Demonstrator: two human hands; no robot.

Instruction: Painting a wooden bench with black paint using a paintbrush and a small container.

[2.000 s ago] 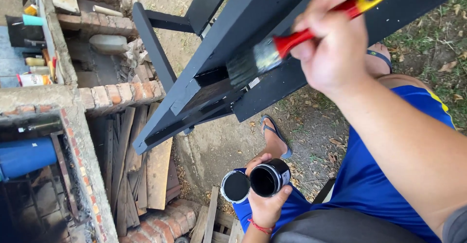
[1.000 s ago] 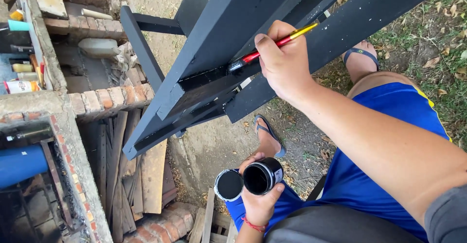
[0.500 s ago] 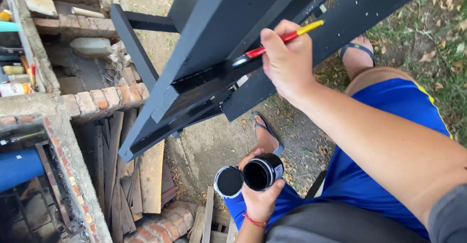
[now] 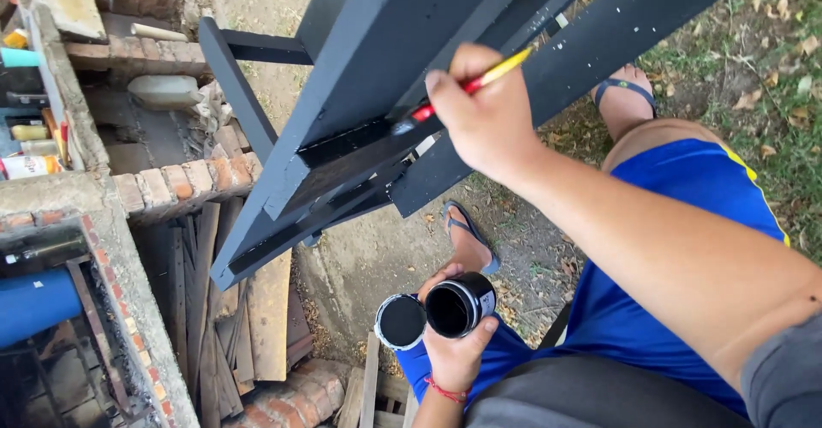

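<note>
Backyard, grass [image 4: 771, 77], brick wall [image 4: 171, 184], wood planks [image 4: 265, 317]

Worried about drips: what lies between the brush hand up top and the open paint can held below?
In the head view, below the right hand come the black painted frame, bare dirt and a sandalled foot, then the paint can in the left hand.

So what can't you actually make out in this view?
- Bristles of the paintbrush: hidden against the black frame and behind the right hand.
- Paint level in the open can that the left hand holds: the inside is plain black.
- Top of the frame: cut off by the upper edge.
- Small containers on the brick ledge: too small to tell apart.
</note>
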